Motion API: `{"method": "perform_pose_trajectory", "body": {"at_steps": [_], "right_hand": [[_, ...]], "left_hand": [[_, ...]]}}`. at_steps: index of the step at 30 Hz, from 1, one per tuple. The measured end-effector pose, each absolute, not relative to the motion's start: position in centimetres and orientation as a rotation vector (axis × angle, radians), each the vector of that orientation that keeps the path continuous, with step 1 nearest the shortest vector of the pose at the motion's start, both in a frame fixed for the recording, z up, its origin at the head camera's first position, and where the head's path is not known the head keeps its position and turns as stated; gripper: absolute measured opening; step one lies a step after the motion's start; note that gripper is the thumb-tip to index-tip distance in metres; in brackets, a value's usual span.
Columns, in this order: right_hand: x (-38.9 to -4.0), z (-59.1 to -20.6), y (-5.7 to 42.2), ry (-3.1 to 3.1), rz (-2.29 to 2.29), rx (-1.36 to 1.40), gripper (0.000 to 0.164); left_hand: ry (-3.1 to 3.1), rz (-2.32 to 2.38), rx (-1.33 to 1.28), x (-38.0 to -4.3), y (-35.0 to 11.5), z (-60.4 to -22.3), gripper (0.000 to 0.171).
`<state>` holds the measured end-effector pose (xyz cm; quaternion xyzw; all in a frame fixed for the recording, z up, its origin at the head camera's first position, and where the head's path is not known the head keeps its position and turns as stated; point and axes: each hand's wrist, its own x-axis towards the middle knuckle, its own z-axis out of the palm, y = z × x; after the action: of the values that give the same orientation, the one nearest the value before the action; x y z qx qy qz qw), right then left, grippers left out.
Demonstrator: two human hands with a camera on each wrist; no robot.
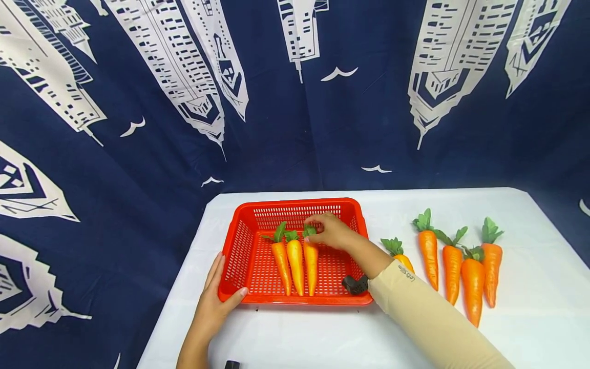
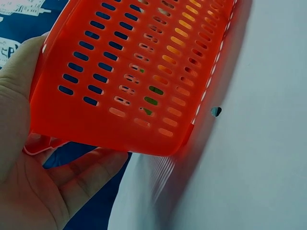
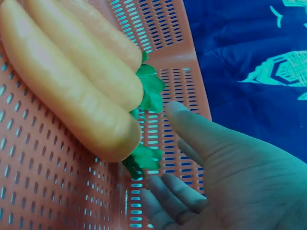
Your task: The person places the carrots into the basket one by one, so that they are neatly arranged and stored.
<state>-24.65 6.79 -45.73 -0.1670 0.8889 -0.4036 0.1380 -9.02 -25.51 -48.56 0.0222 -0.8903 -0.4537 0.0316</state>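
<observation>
In the red basket (image 1: pixel 295 300), parted right fingers (image 3: pixel 154 211) lie beside carrot leaves (image 3: pixel 147 156), perhaps touching.

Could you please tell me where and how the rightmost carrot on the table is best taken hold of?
Probably the thick top of the rightmost carrot, just below its leaves, from above and its right: it tapers toward the near end, another carrot crowds its left side, and white table shows along its right.
</observation>
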Motion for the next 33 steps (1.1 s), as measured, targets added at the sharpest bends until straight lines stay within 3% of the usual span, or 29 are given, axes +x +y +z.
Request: {"method": "perform_pose_trajectory", "body": {"at_steps": [15,33], "right_hand": [[-24.7,-43.2,7.9,2.455,-1.694,-0.383,0.049],[-22.2,-40.2,12.0,2.426,-1.893,-0.386,0.048]], "left_hand": [[-2.741,-1.393,0.064,-9.1,-25.7,-48.6,0.099],[-2.741,-1.391,0.066,-9.0,-25.5,-48.5,0.099]]}}
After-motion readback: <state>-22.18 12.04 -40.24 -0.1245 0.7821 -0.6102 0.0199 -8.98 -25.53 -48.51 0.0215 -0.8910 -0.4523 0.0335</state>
